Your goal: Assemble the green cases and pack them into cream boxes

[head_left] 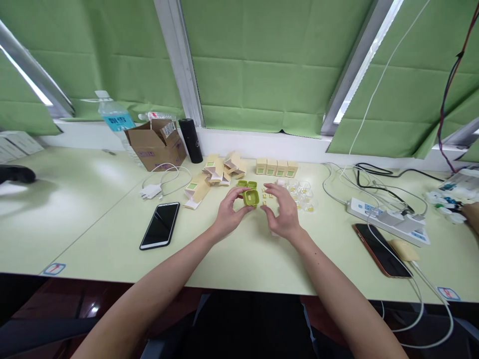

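Observation:
Over the middle of the table, my left hand point(232, 212) is closed on a small green square case point(251, 198), whose hollow side faces me. My right hand point(282, 209) is just to the right of it, thumb and fingers apart, with nothing visible between them. Behind the held case lie more green case pieces point(247, 184). Several tiny yellow pieces point(264, 196) rest on the table between my hands. Clear plastic cups with yellow bits point(305, 192) stand beyond my right hand, which partly hides them.
Opened cardboard boxes point(214, 169) lie behind my left hand, and a row of small boxes point(277, 167) stands at the back. A phone point(160, 226) is at left; a power strip point(387, 222) with cables and another phone point(381, 249) lie right. Another person's hand point(470, 217) shows at the right edge.

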Demonstrator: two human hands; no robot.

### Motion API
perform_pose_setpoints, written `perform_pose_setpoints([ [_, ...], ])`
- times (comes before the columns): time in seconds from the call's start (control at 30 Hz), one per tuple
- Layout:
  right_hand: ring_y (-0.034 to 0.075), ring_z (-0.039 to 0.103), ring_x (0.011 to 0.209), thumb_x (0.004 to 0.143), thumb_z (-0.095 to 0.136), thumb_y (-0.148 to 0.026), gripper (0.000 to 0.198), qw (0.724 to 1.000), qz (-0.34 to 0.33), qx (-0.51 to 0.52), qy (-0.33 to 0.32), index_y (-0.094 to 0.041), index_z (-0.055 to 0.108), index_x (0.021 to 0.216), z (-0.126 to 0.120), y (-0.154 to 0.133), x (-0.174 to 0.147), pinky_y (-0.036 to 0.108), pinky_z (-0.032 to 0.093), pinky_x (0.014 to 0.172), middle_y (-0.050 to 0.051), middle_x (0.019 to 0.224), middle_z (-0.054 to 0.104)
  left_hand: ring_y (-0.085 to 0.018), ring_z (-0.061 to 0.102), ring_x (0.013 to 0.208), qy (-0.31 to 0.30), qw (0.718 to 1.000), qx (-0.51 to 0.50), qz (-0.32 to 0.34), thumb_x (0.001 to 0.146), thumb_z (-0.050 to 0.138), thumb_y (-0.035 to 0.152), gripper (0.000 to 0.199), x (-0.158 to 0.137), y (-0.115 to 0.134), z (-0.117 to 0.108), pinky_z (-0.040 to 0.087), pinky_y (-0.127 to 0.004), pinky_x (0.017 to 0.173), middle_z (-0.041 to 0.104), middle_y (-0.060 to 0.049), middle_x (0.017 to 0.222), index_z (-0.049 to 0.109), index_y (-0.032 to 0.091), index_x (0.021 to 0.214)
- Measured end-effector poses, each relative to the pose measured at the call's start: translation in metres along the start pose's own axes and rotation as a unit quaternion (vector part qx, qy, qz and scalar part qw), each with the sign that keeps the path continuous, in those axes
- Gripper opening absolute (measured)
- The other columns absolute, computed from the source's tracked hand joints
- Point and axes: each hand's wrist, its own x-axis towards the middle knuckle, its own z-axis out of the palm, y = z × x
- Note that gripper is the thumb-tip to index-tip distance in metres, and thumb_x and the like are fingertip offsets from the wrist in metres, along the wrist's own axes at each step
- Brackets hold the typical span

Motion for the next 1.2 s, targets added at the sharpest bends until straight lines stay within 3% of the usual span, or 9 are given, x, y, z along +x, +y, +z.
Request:
perform_pose_setpoints([
  [0.13, 0.031, 0.067, 0.103, 0.092, 0.06, -0.022, 0.021, 0.995, 0.092, -0.03, 0.03, -0.025, 0.065, 0.112, -0.02, 0.012, 0.01, 0.049, 0.057, 0.083, 0.011, 0.105, 0.075, -0.027, 0.064, 0.123, 0.028, 0.999, -0.015, -0.015, 0.081, 0.081, 0.03, 0.044, 0.002, -0.006, -0.001, 0.054, -0.043, 0.104, 0.068, -0.01, 0.128, 0.067, 0.024, 0.122],
  [0.27, 0.027, 0.065, 0.088, 0.087, 0.069, -0.023, 0.006, 0.975, 0.169, -0.066, -0.124, -0.026, 0.068, 0.092, -0.049, 0.013, 0.019, 0.046, 0.052, 0.083, 0.004, 0.092, 0.075, -0.026, 0.065, 0.122, 0.04, 0.999, -0.023, -0.027, 0.079, 0.082, 0.032, 0.046, 0.002, -0.008, -0.001, 0.052, -0.044, 0.106, 0.069, -0.01, 0.126, 0.065, 0.023, 0.121],
  [0.4, 0.029, 0.061, 0.092, 0.075, 0.087, -0.031, 0.018, 0.942, 0.104, -0.153, -0.281, -0.026, 0.073, 0.085, -0.06, 0.002, 0.01, 0.046, 0.046, 0.08, 0.005, 0.092, 0.074, -0.027, 0.064, 0.124, 0.034, 0.998, -0.034, -0.039, 0.079, 0.083, 0.032, 0.045, 0.001, -0.007, 0.001, 0.049, -0.046, 0.11, 0.069, -0.011, 0.127, 0.065, 0.022, 0.119],
  [0.53, 0.031, 0.059, 0.093, 0.071, 0.092, -0.035, 0.023, 0.933, 0.034, -0.176, -0.312, -0.024, 0.073, 0.077, -0.049, -0.003, -0.011, 0.047, 0.046, 0.077, 0.01, 0.092, 0.071, -0.027, 0.065, 0.123, 0.036, 0.998, -0.035, -0.033, 0.079, 0.084, 0.034, 0.046, 0.0, -0.005, 0.002, 0.05, -0.045, 0.109, 0.069, -0.011, 0.127, 0.065, 0.022, 0.119],
  [0.73, 0.026, 0.06, 0.079, 0.071, 0.078, -0.007, 0.022, 0.914, 0.029, -0.17, -0.366, -0.023, 0.064, 0.063, -0.045, -0.007, -0.004, 0.043, 0.046, 0.074, 0.007, 0.071, 0.068, -0.027, 0.066, 0.121, 0.045, 0.998, -0.031, -0.026, 0.079, 0.085, 0.035, 0.046, -0.001, -0.005, 0.002, 0.051, -0.045, 0.108, 0.07, -0.01, 0.126, 0.065, 0.023, 0.119],
  [0.83, 0.025, 0.065, 0.083, 0.078, 0.077, -0.016, 0.012, 0.938, 0.118, -0.086, -0.314, -0.025, 0.073, 0.084, -0.048, -0.009, 0.02, 0.044, 0.049, 0.078, 0.003, 0.084, 0.075, -0.027, 0.065, 0.123, 0.048, 0.998, -0.037, -0.021, 0.08, 0.085, 0.034, 0.045, -0.001, -0.005, 0.002, 0.051, -0.046, 0.109, 0.069, -0.011, 0.127, 0.065, 0.023, 0.119],
  [0.93, 0.023, 0.071, 0.09, 0.087, 0.073, -0.032, 0.012, 0.95, 0.242, 0.069, -0.185, -0.026, 0.074, 0.098, -0.037, -0.006, 0.038, 0.041, 0.052, 0.079, 0.003, 0.1, 0.079, -0.027, 0.066, 0.124, 0.041, 0.998, -0.049, -0.022, 0.08, 0.084, 0.03, 0.045, -0.001, -0.003, 0.002, 0.051, -0.047, 0.112, 0.069, -0.01, 0.127, 0.065, 0.023, 0.12],
  [1.07, 0.021, 0.072, 0.08, 0.077, 0.08, -0.054, 0.038, 0.891, 0.381, 0.248, 0.003, -0.023, 0.073, 0.097, -0.006, 0.002, 0.036, 0.035, 0.054, 0.066, 0.005, 0.091, 0.079, -0.027, 0.067, 0.123, 0.033, 0.997, -0.055, -0.035, 0.079, 0.082, 0.025, 0.045, -0.001, -0.001, 0.002, 0.051, -0.048, 0.114, 0.071, -0.01, 0.126, 0.067, 0.022, 0.121],
  [1.2, 0.02, 0.07, 0.071, 0.068, 0.087, -0.059, 0.045, 0.85, 0.427, 0.309, 0.021, -0.02, 0.076, 0.089, 0.011, 0.003, 0.02, 0.032, 0.053, 0.06, 0.006, 0.08, 0.078, -0.027, 0.069, 0.119, 0.03, 0.999, -0.03, -0.033, 0.079, 0.081, 0.023, 0.044, -0.003, -0.001, 0.003, 0.053, -0.046, 0.111, 0.073, -0.01, 0.125, 0.068, 0.022, 0.122],
])
